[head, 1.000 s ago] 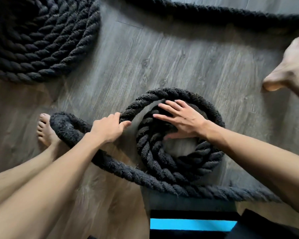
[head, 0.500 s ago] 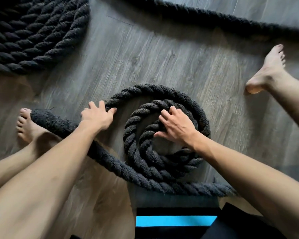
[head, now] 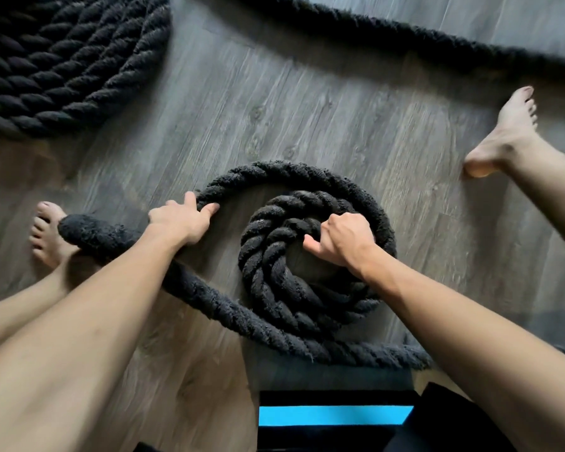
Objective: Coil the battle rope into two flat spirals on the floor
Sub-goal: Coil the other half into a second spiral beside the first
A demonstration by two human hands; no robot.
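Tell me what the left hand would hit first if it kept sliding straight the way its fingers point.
The left hand points up and to the right, gripping the outer loop. Past that rope it would likely cross a strip of bare floor and then meet the inner coil, though depth is hard to judge from this view.

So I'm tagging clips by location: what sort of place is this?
Probably a home workout space or small gym: grey wood-look plank floor, a thick black battle rope being coiled, and a bare foot on the floor.

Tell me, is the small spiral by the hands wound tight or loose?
Loose. The small spiral shows bare floor between its outer and inner turns, and its centre is open.
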